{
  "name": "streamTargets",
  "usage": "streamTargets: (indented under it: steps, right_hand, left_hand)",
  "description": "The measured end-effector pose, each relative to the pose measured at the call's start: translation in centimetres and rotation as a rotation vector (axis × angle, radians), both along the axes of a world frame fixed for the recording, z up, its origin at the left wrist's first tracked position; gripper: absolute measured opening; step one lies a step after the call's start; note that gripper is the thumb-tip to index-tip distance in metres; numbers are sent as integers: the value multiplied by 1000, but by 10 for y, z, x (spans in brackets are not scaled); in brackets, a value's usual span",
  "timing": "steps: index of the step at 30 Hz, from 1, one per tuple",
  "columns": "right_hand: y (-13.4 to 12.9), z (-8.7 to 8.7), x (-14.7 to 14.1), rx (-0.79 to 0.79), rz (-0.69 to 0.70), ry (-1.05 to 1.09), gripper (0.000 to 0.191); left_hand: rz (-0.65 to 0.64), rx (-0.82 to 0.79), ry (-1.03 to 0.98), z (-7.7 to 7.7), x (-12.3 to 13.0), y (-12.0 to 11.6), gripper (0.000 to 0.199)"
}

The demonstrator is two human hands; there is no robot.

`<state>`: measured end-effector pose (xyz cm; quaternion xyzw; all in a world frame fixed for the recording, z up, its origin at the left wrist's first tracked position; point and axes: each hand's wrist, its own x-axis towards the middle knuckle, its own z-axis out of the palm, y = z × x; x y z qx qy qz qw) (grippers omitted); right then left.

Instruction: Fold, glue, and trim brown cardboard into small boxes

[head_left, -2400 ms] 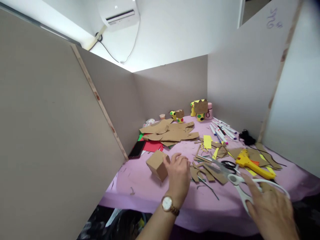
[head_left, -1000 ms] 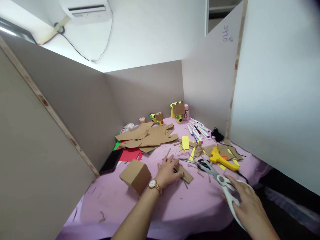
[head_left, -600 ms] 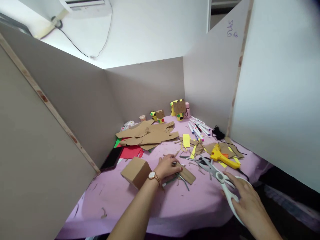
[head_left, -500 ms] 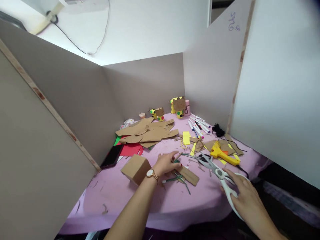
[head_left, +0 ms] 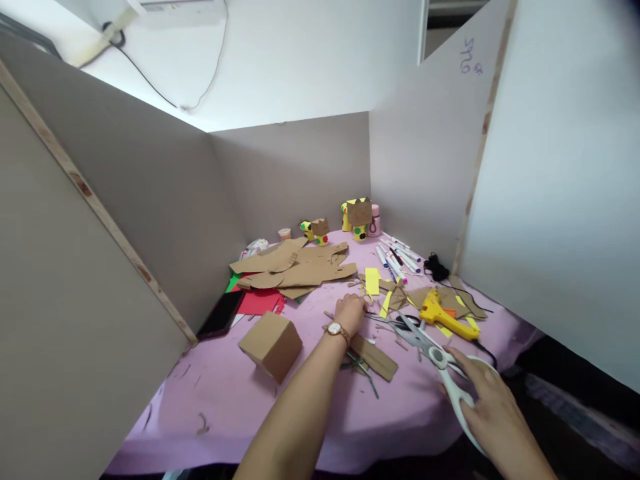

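Note:
My right hand [head_left: 483, 400] grips large white-handled scissors [head_left: 440, 358]. Their blades are spread apart and point away from me over the table. At the table's middle, my left hand [head_left: 351, 313], with a watch on its wrist, reaches down with fingers curled among the scraps. What its fingertips hold, if anything, is hidden. Just below that hand lie a flat cardboard strip [head_left: 377, 360] and thin green strips [head_left: 369, 379]. A brown cardboard box [head_left: 273, 343] sits left of my left forearm. Black-handled scissors [head_left: 409, 323] lie beyond the white pair's blades.
A yellow glue gun [head_left: 443, 317] with a cord lies at the right. Cardboard sheets [head_left: 300, 263], red paper [head_left: 260, 301] and a phone [head_left: 223, 313] lie at the left. Markers [head_left: 395, 257], painted yellow figures [head_left: 359, 220] and a pink bottle [head_left: 374, 221] stand or lie toward the back panel.
My left hand has moved forward and slightly right, from over the green strips toward the scraps beyond, its fingers now curled. My right hand still holds the white-handled scissors, nearly unmoved.

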<state>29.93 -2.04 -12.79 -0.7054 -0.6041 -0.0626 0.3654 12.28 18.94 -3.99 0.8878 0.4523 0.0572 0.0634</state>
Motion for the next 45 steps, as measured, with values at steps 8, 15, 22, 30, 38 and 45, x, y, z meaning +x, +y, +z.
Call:
streamTargets:
  steps: [8, 15, 22, 30, 38, 45]
  right_hand:
    - [-2, -3, 1, -21, -6, 46, 60]
    - [-3, 3, -4, -28, 0, 56, 60]
    - [-2, 6, -14, -26, 24, 72, 57]
    - [-1, 10, -7, 25, -29, 151, 48]
    - [-10, 29, -8, 52, -100, 261, 54]
    - [-6, 22, -16, 7, -49, 306, 51]
  left_hand:
    - [-215, -234, 31, 15, -46, -10, 37]
    - [-305, -182, 61, 3, -67, -49, 81]
    - [-302, -99, -57, -6, -68, -58, 51]
    - [-37, -42, -422, 23, -57, -75, 30]
    - [260, 67, -720, 113, -139, -111, 37]
    - [842, 104, -349, 70, -305, -180, 43]
